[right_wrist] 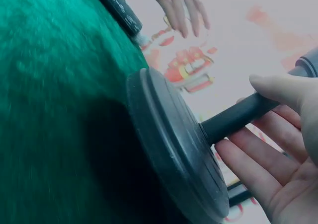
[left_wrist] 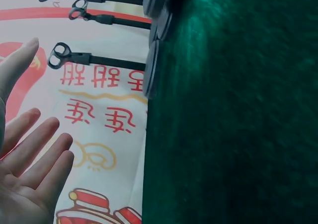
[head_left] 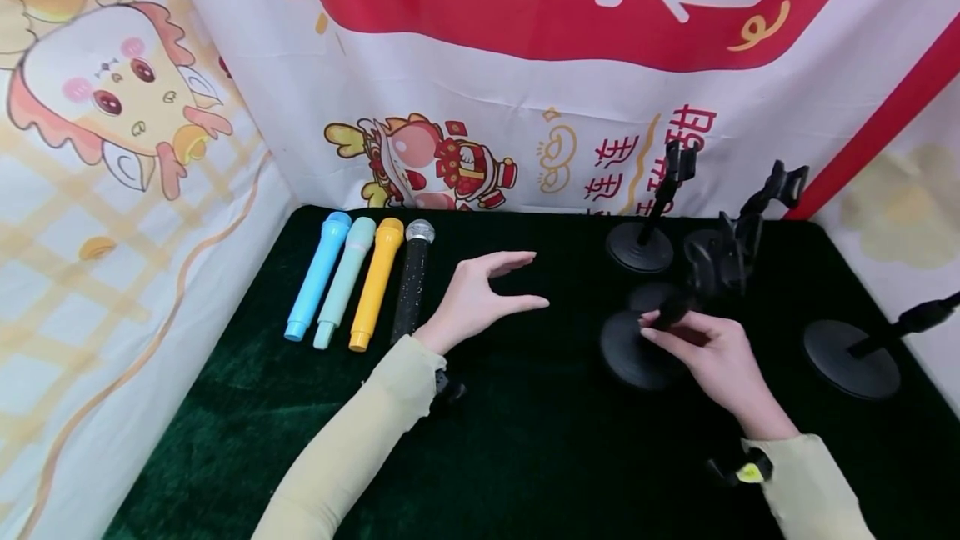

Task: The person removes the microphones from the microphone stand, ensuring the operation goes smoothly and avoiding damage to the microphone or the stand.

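My right hand (head_left: 716, 357) grips the short pole of a black desktop microphone stand (head_left: 637, 357), thumb on one side and fingers on the other. In the right wrist view its round base (right_wrist: 174, 144) tilts over the green cloth and casts a dark shadow there. My left hand (head_left: 476, 294) holds nothing, its fingers stretched out and the thumb spread apart from them. Beside that hand lies a black microphone (head_left: 412, 282) with a silver head. A yellow microphone (head_left: 377, 282), a mint one (head_left: 345, 282) and a blue one (head_left: 318, 277) lie alongside in a row.
Behind the held stand, another black stand (head_left: 641, 247) stands near the back edge, with more stands overlapping to its right. A further stand (head_left: 851, 359) is at the far right. Dark green cloth (head_left: 525, 457) covers the table; printed white fabric (head_left: 480, 82) hangs behind it.
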A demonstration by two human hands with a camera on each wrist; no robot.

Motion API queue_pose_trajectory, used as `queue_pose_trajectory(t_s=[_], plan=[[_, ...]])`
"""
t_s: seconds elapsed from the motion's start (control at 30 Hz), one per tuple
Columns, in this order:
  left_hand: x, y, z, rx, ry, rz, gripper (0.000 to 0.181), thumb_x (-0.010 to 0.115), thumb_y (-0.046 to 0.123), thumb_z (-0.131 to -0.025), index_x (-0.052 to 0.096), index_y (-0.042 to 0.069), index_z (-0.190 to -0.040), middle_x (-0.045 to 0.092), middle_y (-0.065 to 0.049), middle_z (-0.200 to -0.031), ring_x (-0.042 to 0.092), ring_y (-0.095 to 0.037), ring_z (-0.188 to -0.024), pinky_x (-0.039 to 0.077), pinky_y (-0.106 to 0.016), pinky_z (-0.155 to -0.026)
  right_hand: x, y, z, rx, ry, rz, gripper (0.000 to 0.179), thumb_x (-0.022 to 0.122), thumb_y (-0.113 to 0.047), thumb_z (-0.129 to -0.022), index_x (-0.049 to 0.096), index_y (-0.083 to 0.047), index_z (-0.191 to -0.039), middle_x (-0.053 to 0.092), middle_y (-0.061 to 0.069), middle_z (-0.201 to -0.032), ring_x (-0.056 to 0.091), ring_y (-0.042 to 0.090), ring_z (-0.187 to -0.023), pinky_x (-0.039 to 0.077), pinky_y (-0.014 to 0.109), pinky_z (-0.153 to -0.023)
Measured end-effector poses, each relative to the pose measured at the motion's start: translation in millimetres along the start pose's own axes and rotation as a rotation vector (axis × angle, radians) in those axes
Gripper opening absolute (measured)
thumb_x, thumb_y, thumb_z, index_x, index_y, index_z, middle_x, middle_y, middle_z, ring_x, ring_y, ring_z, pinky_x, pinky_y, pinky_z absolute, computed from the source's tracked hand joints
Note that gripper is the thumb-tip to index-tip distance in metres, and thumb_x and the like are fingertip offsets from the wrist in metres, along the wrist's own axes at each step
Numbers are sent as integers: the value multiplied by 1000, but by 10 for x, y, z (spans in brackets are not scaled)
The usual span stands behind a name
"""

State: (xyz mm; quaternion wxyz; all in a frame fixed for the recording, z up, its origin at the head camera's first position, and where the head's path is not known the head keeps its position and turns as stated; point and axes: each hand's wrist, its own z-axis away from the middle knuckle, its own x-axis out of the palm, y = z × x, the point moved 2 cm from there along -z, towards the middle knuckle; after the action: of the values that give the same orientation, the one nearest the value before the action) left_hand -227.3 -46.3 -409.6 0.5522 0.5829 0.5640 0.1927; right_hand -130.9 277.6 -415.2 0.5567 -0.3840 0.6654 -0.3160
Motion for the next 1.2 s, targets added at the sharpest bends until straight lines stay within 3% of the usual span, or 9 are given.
queue_pose_trajectory(t_s=[0.1, 0.23, 0.47, 0.67, 0.9, 1.1, 1.2], plan=[[-35, -35, 26, -19, -8, 12, 57, 87, 37, -82, 66, 28, -134, 64, 9, -134, 57, -5, -123, 45, -38, -107, -177, 32, 96, 13, 35, 53, 20, 78, -26, -93, 79, -16, -111, 75, 0, -110, 68, 6, -100, 53, 15, -79], [-60, -53, 44, -25, -7, 1, 58, 86, 41, -82, 66, 28, -134, 65, 6, -134, 57, -4, -123, 45, -34, -106, -438, 94, 178, 36, 90, 125, 23, 77, -26, -94, 78, -13, -113, 75, 1, -112, 66, 4, -99, 51, 12, -77], [-48, -86, 79, -31, -17, 7, 57, 86, 38, -83, 65, 28, -135, 64, 8, -135, 56, -6, -124, 44, -39, -107, -843, 284, 236, 103, 228, 184, 29, 78, -26, -93, 76, -8, -116, 73, -15, -106, 67, -5, -88, 47, 6, -74], [-39, -106, 92, -42, -20, 0, 55, 86, 35, -84, 65, 30, -134, 64, 11, -134, 56, -3, -123, 44, -38, -107, -1039, 526, 129, 134, 356, 77, 32, 78, -15, -92, 72, 3, -118, 71, -19, -104, 68, -6, -86, 52, 10, -72], [-31, -95, 120, -46, -34, -11, 55, 86, 36, -85, 65, 29, -135, 64, 8, -135, 56, -5, -124, 44, -34, -107, -1253, 785, -168, 201, 437, -65, 27, 75, -17, -94, 74, -2, -116, 71, -12, -108, 69, -4, -89, 54, 13, -72], [-19, -97, 133, -35, -51, -9, 58, 83, 48, -84, 64, 29, -135, 63, 5, -136, 55, -4, -124, 45, -37, -107, -1419, 977, -419, 245, 506, -153, 28, 78, -17, -92, 76, -4, -117, 71, -16, -105, 67, -5, -86, 52, 10, -73], [-23, -95, 135, -34, -55, -6, 58, 83, 48, -84, 64, 29, -135, 63, 6, -136, 55, -4, -124, 45, -38, -107, -1501, 1051, -546, 279, 549, -274, 27, 81, -17, -89, 78, -8, -114, 72, -16, -100, 68, -3, -82, 52, 10, -71]])
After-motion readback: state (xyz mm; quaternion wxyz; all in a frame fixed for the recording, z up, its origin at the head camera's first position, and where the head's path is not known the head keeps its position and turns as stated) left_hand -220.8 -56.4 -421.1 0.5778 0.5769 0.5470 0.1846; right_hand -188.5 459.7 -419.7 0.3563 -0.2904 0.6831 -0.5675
